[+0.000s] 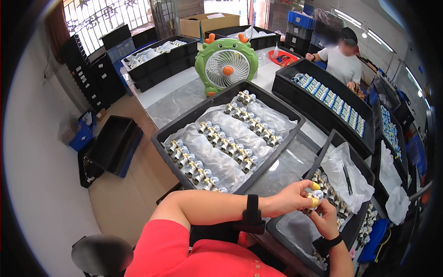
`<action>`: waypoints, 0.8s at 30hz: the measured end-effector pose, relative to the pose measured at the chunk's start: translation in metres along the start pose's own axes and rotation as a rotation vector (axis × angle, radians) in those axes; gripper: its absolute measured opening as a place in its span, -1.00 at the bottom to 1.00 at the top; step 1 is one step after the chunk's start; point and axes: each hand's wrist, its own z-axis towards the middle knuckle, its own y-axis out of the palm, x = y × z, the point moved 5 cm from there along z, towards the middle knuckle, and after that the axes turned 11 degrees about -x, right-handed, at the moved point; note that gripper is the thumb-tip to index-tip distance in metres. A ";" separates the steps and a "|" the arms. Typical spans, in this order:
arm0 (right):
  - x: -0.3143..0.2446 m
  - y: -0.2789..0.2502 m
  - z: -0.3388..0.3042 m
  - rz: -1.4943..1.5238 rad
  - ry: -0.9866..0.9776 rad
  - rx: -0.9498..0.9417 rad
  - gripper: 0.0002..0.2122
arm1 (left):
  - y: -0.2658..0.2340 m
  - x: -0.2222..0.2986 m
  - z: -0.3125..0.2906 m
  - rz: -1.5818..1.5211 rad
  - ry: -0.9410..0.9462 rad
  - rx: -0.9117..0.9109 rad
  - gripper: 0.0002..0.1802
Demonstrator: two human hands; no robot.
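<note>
Held item: one small white-and-gold figure with a clear round top (317,195), lifted above the near end of the side tray (353,154).
Left grip: thumb and finger of the left hand (294,198), capped in yellow, are closed on the figure.
Right grip: the right hand (326,218) is closed at the figure's lower end.
Large tray: on the desk (175,105), three rows of similar figures are laid between white sheets in the large tray (273,156); a short group is set near the far corner.
Side tray contents: more figures are lined up below the hands; a loose sheet (337,161) and a dark pen (347,178) are left on top.
Progress: partway, by judgement; three rows look settled, the short group looks unfinished, the held figure is not yet set down. Which tray is being filled cannot be told.
Labels: pale tags are seen on the dark stacked crates (102,76); too small to be read.
Brands: none can be made out on the figures or the green fan (226,64).
</note>
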 end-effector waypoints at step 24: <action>-0.026 -0.004 -0.005 -0.053 0.020 -0.058 -0.73 | 0.000 0.012 -0.005 0.024 -0.028 0.112 -0.48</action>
